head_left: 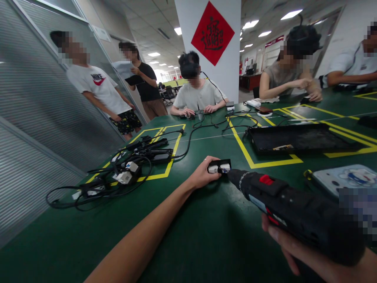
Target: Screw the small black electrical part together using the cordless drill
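In the head view my right hand [294, 247] is wrapped round the grip of a black cordless drill [282, 200] with red switches. Its chuck points left and away from me, and its tip reaches the right side of a small black box [226, 162]. Whether the tip touches the box I cannot tell. My left hand [204, 173] grips the box from its left side, fingers behind and thumb in front. White parts [215, 169] show inside the box, which rests on the green table [182, 236].
Tangled black cables and adapters [156, 153] lie at the left within yellow tape. A shallow black tray [294, 139] stands at the back right, near a light blue patterned case [344, 177]. People sit across the table [197, 94]; two others stand at the left [94, 86].
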Motion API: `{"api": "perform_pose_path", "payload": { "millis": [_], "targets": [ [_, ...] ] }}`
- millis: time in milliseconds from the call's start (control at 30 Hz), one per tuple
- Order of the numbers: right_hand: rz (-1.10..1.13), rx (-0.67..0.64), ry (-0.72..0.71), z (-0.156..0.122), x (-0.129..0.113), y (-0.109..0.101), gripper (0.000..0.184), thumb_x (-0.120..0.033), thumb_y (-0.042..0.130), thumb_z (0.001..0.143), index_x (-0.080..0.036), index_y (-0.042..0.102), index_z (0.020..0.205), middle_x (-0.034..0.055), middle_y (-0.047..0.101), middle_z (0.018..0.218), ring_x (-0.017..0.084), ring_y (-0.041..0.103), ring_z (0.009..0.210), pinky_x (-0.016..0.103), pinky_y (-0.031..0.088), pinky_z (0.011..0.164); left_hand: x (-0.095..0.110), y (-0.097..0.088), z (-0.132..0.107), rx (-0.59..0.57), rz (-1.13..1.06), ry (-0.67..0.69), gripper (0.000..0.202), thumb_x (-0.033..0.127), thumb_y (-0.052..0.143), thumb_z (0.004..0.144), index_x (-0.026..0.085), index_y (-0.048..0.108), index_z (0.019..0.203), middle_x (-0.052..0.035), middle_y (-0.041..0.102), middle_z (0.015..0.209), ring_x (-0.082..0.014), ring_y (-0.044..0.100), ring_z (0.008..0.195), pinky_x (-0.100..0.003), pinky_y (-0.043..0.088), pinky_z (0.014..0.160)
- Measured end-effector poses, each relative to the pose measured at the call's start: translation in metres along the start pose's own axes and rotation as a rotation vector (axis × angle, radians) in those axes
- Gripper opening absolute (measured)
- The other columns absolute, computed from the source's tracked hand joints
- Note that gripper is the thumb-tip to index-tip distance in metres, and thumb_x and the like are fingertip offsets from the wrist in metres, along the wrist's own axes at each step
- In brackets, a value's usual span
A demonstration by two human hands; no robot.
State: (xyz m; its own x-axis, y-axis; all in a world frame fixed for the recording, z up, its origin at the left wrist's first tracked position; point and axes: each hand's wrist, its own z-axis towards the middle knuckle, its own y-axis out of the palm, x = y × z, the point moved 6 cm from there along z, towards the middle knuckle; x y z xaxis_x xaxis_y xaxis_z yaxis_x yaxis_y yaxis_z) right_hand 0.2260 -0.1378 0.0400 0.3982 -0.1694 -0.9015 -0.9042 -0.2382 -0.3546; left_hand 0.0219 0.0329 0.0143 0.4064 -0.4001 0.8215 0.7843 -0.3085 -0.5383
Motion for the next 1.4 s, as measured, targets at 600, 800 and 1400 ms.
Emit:
{"api": "perform_pose_path", "payload": {
  "millis": [600, 800, 1400],
  "targets": [
    [0.084, -0.046, 0.033, -0.013, -0.009, -0.008, 0.028, -0.043, 0.057, 0.079, -0.020, 0.060, 0.094, 0.0028, 0.059, 0.058, 0.018, 0.059, 0.049, 0.027, 0.053, 0.056, 0.001, 0.001, 0.000, 0.001, -0.004, 0.013, 0.047, 0.019, 0.064, 0.069, 0.018, 0.048, 0.113, -0.0031, 0.053, 0.096, -0.0149, 0.052, 0.080, -0.027, 0.044, 0.073],
    [0.104, -0.079, 0.024, -0.014, -0.016, -0.009, 0.031, -0.042, 0.061, 0.076, -0.020, 0.060, 0.097, 0.0029, 0.061, 0.061, 0.020, 0.060, 0.051, 0.028, 0.055, 0.055, 0.003, 0.001, 0.000, 0.007, -0.003, 0.014, 0.047, 0.020, 0.065, 0.069, 0.018, 0.048, 0.113, -0.0039, 0.053, 0.098, -0.0159, 0.053, 0.082, -0.028, 0.045, 0.075],
    [0.075, -0.057, 0.040, -0.013, -0.014, -0.009, 0.030, -0.043, 0.059, 0.077, -0.020, 0.061, 0.096, 0.0033, 0.061, 0.066, 0.019, 0.060, 0.050, 0.028, 0.055, 0.055, 0.006, 0.000, 0.001, -0.006, 0.065, 0.103, 0.053, 0.018, 0.064, 0.070, 0.021, 0.049, 0.120, -0.0068, 0.050, 0.115, -0.0213, 0.050, 0.105, -0.035, 0.040, 0.095]
  ]
}}
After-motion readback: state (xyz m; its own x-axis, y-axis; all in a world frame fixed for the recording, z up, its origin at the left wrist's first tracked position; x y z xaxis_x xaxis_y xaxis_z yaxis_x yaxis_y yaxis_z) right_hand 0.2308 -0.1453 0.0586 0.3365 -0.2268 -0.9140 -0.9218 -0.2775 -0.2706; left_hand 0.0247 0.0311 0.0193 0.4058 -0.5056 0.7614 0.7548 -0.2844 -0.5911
